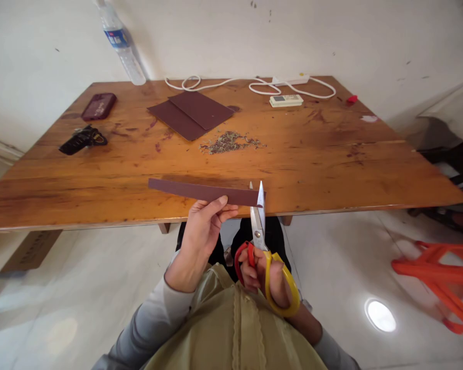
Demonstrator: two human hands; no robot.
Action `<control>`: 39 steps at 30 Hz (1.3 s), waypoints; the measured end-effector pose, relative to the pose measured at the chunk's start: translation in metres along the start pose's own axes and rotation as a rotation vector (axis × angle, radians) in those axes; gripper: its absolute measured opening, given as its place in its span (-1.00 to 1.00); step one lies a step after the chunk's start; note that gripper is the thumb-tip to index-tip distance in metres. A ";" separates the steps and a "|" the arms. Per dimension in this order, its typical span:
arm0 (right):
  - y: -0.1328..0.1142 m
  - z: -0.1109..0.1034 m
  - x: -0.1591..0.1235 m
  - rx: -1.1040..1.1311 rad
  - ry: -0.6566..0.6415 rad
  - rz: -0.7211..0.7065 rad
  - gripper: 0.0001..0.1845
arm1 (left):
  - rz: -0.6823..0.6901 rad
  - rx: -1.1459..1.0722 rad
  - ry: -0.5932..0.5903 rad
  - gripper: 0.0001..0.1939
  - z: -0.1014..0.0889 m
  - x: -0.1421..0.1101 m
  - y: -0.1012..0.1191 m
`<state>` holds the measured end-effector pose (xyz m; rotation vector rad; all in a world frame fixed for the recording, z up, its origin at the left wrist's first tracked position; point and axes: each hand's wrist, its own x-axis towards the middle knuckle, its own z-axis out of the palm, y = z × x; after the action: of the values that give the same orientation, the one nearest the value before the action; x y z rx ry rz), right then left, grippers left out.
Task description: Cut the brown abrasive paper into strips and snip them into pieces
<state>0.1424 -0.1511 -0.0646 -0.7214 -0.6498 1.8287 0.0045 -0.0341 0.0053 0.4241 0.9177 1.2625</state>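
Observation:
Between thumb and fingers, my left hand (pixel 204 226) pinches a long, narrow dark maroon strip (pixel 189 191) that looks like card or sandpaper. My right hand (pixel 260 272) has its fingers through the handles of a pair of scissors (pixel 258 226), one red and one yellow. The scissor blades are parted and point away from me, around the strip's right end. Farther back on the table lie two overlapping maroon sheets (pixel 191 114) of similar colour. A heap of small clippings (pixel 231 142) sits just in front of them.
The wooden table (pixel 332 169) carries a dark red phone (pixel 99 106), a black object with a strap (pixel 83 139), a white power strip (pixel 291 79) with its cord, and a small pale device (pixel 286 100). A plastic bottle (pixel 121 46) stands at the back left. An orange stool (pixel 440 272) is at right.

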 end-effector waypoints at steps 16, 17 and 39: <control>0.001 0.009 0.012 0.161 0.046 -0.070 -0.06 | -0.046 -0.074 0.048 -0.76 0.008 -0.038 -0.026; 0.001 0.009 0.012 0.172 0.049 -0.077 -0.06 | -0.035 -0.088 0.051 -0.73 0.007 -0.039 -0.027; -0.008 -0.010 0.022 0.024 0.113 -0.029 -0.10 | 0.112 0.634 -0.179 -0.82 -0.033 -0.078 0.010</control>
<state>0.1482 -0.1264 -0.0698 -0.7893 -0.5609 1.7527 -0.0297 -0.1106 0.0200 1.0821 1.1419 0.9905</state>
